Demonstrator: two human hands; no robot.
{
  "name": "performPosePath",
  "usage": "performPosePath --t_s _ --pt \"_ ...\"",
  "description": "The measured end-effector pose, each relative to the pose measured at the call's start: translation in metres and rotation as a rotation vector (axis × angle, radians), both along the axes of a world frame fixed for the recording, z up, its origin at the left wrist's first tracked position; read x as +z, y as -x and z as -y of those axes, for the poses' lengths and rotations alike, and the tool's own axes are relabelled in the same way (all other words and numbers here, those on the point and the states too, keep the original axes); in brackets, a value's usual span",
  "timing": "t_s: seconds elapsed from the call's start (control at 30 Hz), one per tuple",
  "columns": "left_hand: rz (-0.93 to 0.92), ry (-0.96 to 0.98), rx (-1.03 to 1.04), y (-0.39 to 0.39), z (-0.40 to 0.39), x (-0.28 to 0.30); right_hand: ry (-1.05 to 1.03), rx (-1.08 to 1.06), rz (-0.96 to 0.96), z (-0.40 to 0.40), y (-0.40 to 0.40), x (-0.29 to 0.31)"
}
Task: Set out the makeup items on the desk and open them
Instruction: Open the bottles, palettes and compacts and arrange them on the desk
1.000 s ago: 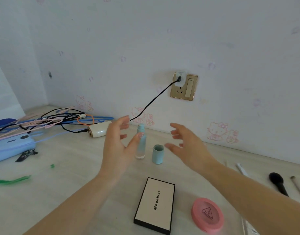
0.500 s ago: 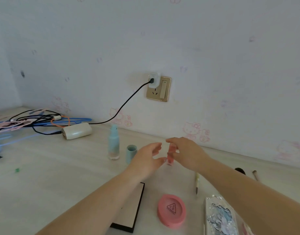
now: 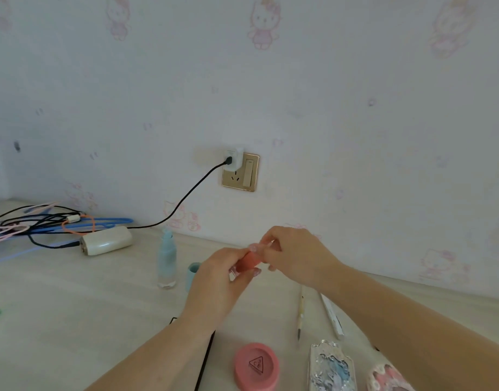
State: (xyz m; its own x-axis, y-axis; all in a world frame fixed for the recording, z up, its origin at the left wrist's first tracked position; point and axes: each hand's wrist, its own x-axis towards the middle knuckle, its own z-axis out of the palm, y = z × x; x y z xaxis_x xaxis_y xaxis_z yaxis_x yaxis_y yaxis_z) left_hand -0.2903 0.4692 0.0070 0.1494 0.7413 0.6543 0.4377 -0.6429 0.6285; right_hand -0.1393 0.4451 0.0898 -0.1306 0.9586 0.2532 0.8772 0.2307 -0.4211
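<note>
Holding a small coral tube (image 3: 248, 261) up over the desk (image 3: 73, 306), between both hands, near the wall side of the layout. Left hand (image 3: 217, 280) curled round the tube's lower body; right hand (image 3: 295, 256) pinching the upper end, probably the cap, though fingers hide the seam. Looks like the opening step for this item.

To do it well: keep the left grip firm and low on the body, away from the join, so as not to clamp the cap shut. Twist or pull with the right fingertips only; cannot tell which kind of closure, so try a light twist first, then a straight pull along the tube's axis. Avoid jerking, since an opened blue bottle (image 3: 166, 259) and its cap (image 3: 192, 275) stand just left of the left hand and could be knocked over. Once apart, set body and cap side by side in bare space behind the pink compact (image 3: 256, 366), clear of the thin brush (image 3: 300, 311) and the white pencil (image 3: 331, 316).
</note>
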Motion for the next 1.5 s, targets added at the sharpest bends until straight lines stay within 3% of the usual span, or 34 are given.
performPosePath --t_s 0.17,0.47,0.57,0.77,1.13,1.33,1.5 --pt "-0.087 -0.064 -0.026 0.007 0.011 0.004 0.068 0.022 0.148 0.012 0.004 0.013" --pt "-0.115 -0.001 -0.076 0.013 0.020 0.013 -0.078 0.172 0.222 0.020 -0.008 0.010" --pt "-0.102 0.017 -0.063 0.014 0.021 0.013 -0.070 0.275 0.198 0.021 -0.009 0.009" --pt "-0.083 0.024 -0.071 0.012 0.024 0.017 0.274 0.068 -0.038 0.018 -0.002 0.009" --pt "-0.055 0.075 -0.076 0.018 0.025 0.013 0.017 0.244 0.125 0.017 -0.006 0.006" --pt "-0.068 0.056 -0.066 0.019 0.025 0.013 0.358 0.115 -0.147 0.013 0.001 0.005" --pt "-0.084 0.067 -0.062 0.023 0.023 0.012 0.226 0.184 0.022 0.015 0.000 0.005"
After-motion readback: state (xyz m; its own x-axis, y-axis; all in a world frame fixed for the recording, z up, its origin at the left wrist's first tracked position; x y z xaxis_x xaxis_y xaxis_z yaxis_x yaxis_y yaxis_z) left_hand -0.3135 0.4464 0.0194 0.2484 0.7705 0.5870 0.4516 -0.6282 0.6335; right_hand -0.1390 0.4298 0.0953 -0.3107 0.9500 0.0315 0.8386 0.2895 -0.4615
